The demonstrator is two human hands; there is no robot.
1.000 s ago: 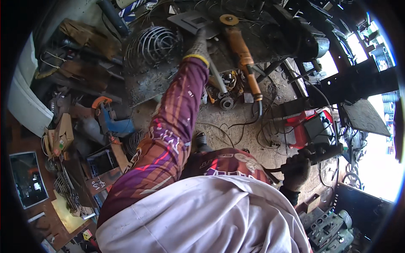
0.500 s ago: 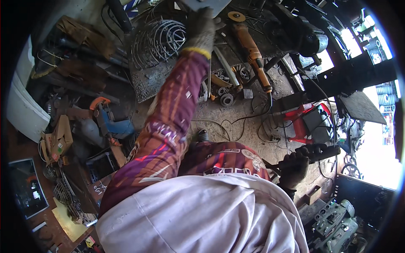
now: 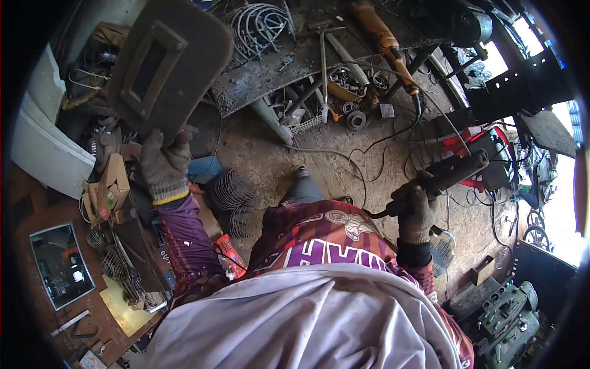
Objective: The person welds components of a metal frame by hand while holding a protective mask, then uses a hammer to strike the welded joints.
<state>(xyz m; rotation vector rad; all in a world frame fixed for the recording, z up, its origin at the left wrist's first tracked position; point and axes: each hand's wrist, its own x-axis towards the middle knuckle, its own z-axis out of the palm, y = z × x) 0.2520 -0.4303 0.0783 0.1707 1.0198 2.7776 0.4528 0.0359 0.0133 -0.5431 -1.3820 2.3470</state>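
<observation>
A gloved hand, my left hand [image 3: 166,158], is closed on the lower edge of a dark welding shield [image 3: 203,55] with a rectangular window. The shield is raised at the upper left, beside the metal workbench [image 3: 246,86]. To the right, my right hand [image 3: 416,212], also gloved, wraps round a black welding electrode holder [image 3: 458,172]. A thin rod runs from the holder's far end up toward the bench. On the bench lie a bundle of bent wire rings [image 3: 261,27] and an orange angle grinder [image 3: 381,37].
Metal scraps and rings [image 3: 356,120] lie below the bench. Cables [image 3: 362,169] loop over the concrete floor. Wire coils [image 3: 232,190] stand near my left leg. A red plastic chair [image 3: 458,144] is at the right, and a grey-green machine [image 3: 504,326] at the lower right.
My left hand has drawn back from over the bench to the left, bringing the welding shield up into view. My right hand has moved slightly up and left with the electrode holder.
</observation>
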